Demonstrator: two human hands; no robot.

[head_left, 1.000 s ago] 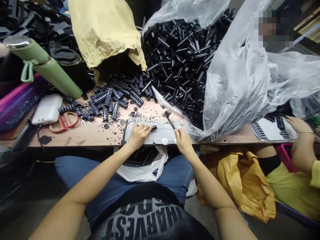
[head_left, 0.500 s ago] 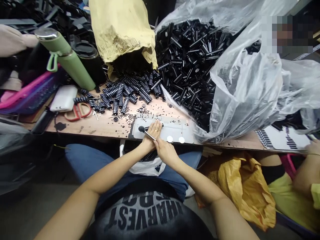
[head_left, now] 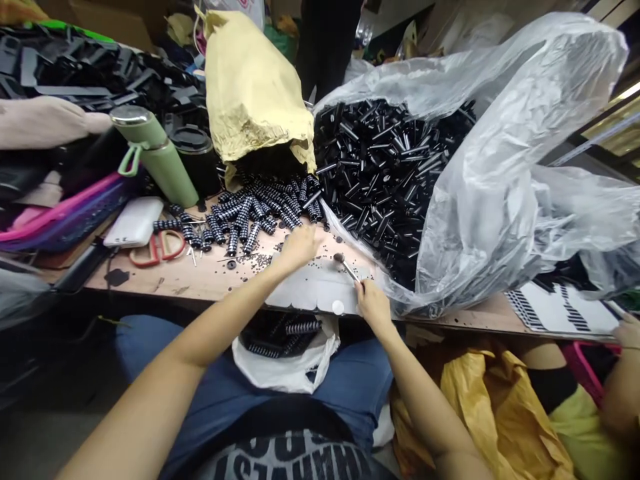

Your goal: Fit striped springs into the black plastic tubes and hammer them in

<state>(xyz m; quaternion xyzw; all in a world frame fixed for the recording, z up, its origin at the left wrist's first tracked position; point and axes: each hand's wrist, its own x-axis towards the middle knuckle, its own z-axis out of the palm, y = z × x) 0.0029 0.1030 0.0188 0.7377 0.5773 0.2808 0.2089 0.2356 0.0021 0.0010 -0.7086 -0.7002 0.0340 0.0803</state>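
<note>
My right hand [head_left: 374, 303] is closed around a thin metal rod [head_left: 350, 269] with a dark rounded end, which points away from me over a pale flat sheet [head_left: 293, 291] at the table's front edge. My left hand [head_left: 300, 248] is over the table beyond the sheet, fingers curled; whatever they may hold is hidden. Just past it lies a heap of black cylinders with pale rings [head_left: 243, 217]. Many tiny dark pieces [head_left: 260, 262] are strewn beside my left hand. A white disc [head_left: 338, 307] lies on the sheet's near edge.
A clear plastic bag [head_left: 480, 220] full of black tubes [head_left: 373, 173] stands right of centre. Left are a yellow sack [head_left: 255, 87], a green bottle [head_left: 167, 170], red-handled scissors [head_left: 159, 248] and a white box-like object [head_left: 134, 222]. A white bag [head_left: 273, 377] rests on my lap. Another person's hand [head_left: 629, 330] is far right.
My hands have parted: the left lifted off the sheet and went forward, while the right moved right with the rod. The view has tilted up, and the white bag on my lap is uncovered.
</note>
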